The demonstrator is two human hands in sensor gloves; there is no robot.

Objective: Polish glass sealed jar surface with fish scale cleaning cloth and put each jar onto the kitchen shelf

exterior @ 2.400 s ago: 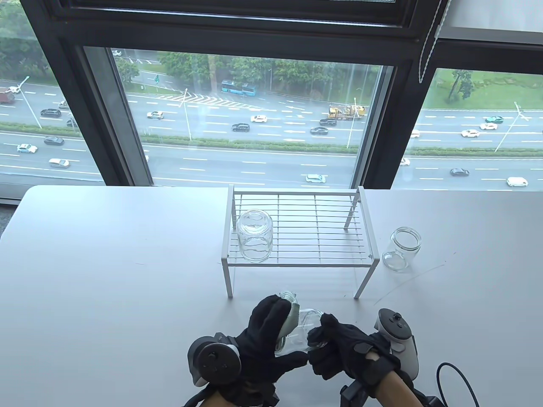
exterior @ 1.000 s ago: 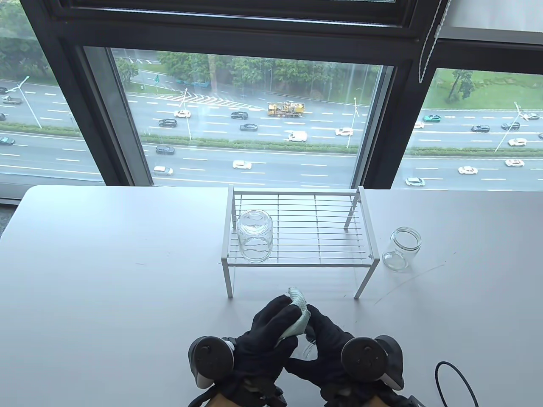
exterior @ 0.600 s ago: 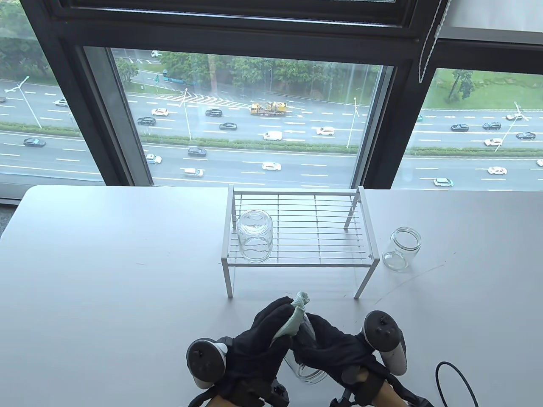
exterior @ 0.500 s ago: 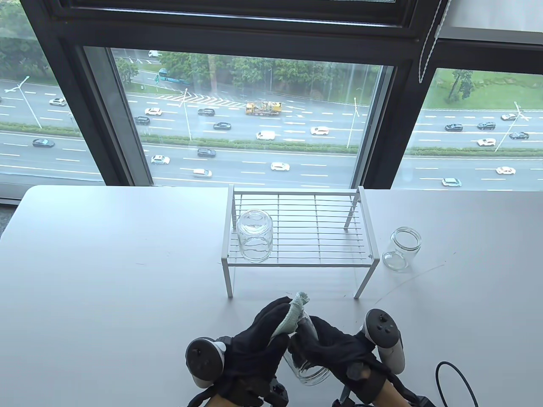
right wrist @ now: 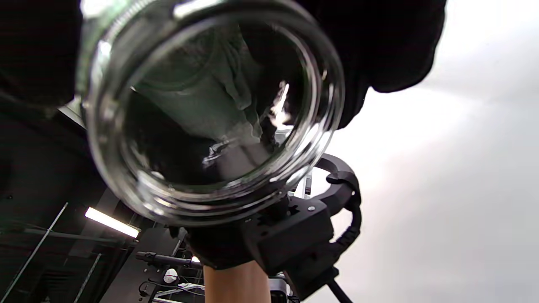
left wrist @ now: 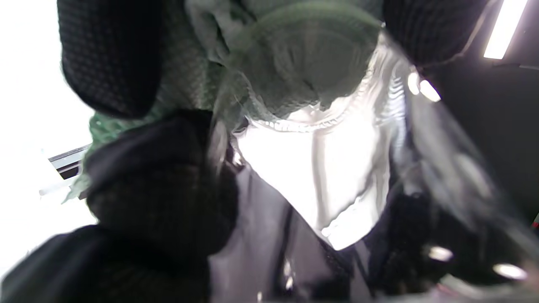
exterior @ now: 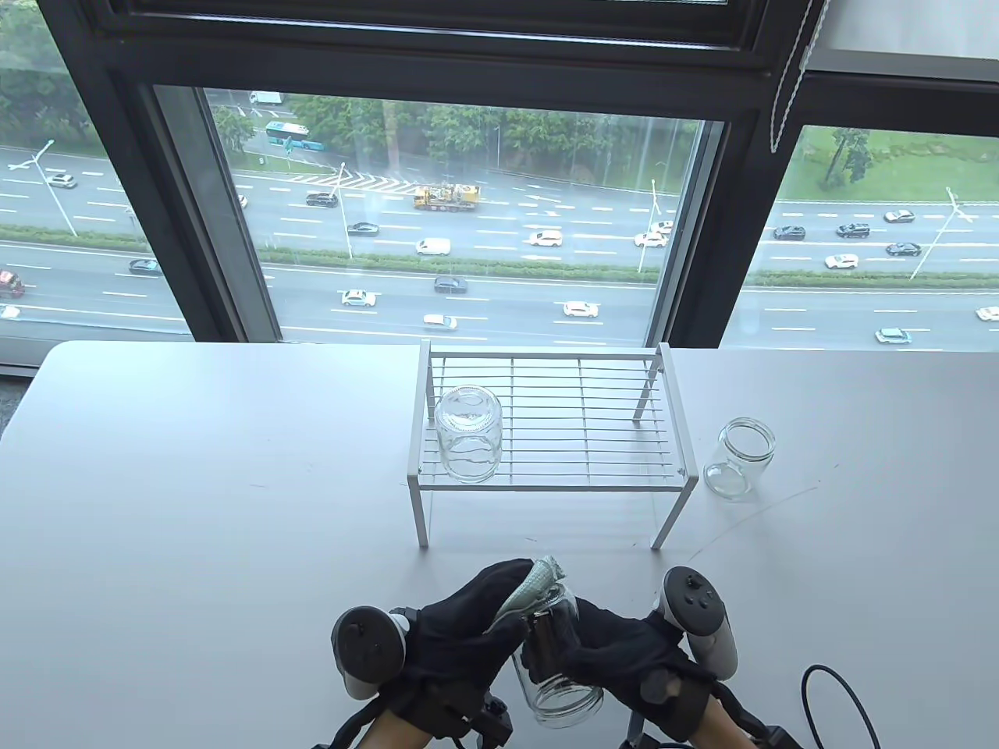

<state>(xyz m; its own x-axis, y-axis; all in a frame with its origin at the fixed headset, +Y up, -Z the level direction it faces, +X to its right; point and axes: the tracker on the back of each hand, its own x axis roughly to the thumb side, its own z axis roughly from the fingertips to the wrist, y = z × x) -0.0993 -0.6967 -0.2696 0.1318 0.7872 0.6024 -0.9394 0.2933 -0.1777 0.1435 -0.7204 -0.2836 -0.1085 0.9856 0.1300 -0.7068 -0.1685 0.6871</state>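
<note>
**Table view: a jar is being wiped near the front edge**

Table view shows both gloved hands low over the white worktop (exterior: 195, 468). The right hand (exterior: 616, 647) curls its fingers around a clear glass jar (exterior: 558, 671), which is held tilted with its open mouth toward the person. The left hand (exterior: 460, 632) grips a pale green cloth (exterior: 535, 589) and presses it against the jar's far end, fingers bent over the fabric.

From the left wrist view, the cloth (left wrist: 177, 71) lies bunched between the dark fingertips (left wrist: 109, 54) and the glass (left wrist: 337, 168). From the right wrist view, the jar's round rim (right wrist: 210, 109) fills the frame, and the cloth shows through the glass.

Farther back stands a white wire kitchen shelf (exterior: 546, 421). A second jar (exterior: 467, 433) sits upside down on the shelf's left side. A third jar (exterior: 737, 459) stands upright on the worktop just beside the shelf's right end, mouth open. A black cable (exterior: 827, 702) loops near the worktop's front right corner. Beyond the window (exterior: 468, 218), cars travel a wide road.
</note>
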